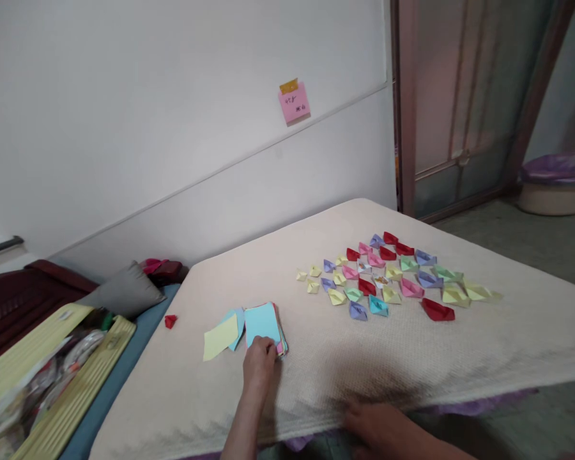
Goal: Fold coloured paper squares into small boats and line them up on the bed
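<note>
My left hand (259, 361) rests at the near edge of a stack of coloured paper (262, 321), blue sheet on top. Its fingers are bent closed on the near edge of the paper; how many sheets they pinch is hidden. Just left of the stack lie a loose yellow sheet (220, 337) and, partly under it, a blue sheet (238, 327). My right hand (376, 425) is blurred by motion at the table's front edge, low in view, apart from the paper. Whether its fingers hold anything cannot be made out.
Several folded paper boats, among them a red boat (437, 310), spread over the right of the cloth-covered table (316, 377). A small red folded piece (170, 321) lies near the left edge. A pink note (294, 104) is taped to the wall. Left stands a yellow crate (76, 383).
</note>
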`<state>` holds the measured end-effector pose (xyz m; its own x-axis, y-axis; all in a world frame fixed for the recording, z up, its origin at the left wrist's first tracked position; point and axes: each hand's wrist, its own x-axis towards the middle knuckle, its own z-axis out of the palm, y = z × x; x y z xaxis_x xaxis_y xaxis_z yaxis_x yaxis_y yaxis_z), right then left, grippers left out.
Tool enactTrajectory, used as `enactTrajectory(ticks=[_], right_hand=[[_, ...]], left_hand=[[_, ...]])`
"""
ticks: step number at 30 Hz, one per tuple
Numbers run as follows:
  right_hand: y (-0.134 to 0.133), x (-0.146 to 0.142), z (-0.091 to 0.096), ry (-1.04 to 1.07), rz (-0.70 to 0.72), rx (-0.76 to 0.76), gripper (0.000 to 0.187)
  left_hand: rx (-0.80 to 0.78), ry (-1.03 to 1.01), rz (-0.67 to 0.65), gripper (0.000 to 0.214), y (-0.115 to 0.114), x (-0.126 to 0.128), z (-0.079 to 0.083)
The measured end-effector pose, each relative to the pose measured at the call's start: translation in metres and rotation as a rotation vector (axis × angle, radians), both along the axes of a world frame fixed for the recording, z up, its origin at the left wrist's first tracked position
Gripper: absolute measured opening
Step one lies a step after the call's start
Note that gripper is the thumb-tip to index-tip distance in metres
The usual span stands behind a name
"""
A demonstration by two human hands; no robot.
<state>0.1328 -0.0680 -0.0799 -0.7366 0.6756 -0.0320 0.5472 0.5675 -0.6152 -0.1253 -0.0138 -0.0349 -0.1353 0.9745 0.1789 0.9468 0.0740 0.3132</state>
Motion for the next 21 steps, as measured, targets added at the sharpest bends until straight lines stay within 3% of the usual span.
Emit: enactTrajectory(ticks=[2, 5, 8, 11, 14, 17, 19, 21], right_hand=[[0.005, 0.002, 0.017, 0.193, -0.080, -0.228, 0.020], [0.015, 0.006, 0.033, 0.594, -0.238, -0.756, 0.026], [0.025, 0.011, 0.040, 0.930, -0.503, -1.162, 0.036], [0.032, 0.016, 0.042, 1.077, -0.543, -1.167, 0.027], [0.038, 0.021, 0.044, 1.062, -0.615, -0.981, 0.017], [0.043, 0.029, 0.051, 1.067, -0.643, -0.920, 0.012], [0.045, 0.035, 0.057, 1.086, -0.606, -0.926, 0.018], [0.046, 0.040, 0.064, 1.101, -0.553, -0.949, 0.024]], left_hand=[[0.043, 0.043, -0.001, 0.024, -0.004, 0.009, 0.011], [0.105, 0.092, -0.060, 0.026, -0.016, 0.036, 0.026], [0.158, 0.132, -0.226, 0.021, -0.037, 0.079, 0.028], [0.481, 0.334, -0.617, 0.021, -0.059, 0.126, 0.019], [0.642, 0.337, -0.787, 0.022, -0.074, 0.153, 0.013], [0.629, 0.148, -0.729, 0.015, -0.076, 0.149, 0.015], [0.605, -0.065, -0.556, 0.020, -0.071, 0.135, 0.019], [0.465, -0.402, -0.323, 0.021, -0.064, 0.120, 0.023]])
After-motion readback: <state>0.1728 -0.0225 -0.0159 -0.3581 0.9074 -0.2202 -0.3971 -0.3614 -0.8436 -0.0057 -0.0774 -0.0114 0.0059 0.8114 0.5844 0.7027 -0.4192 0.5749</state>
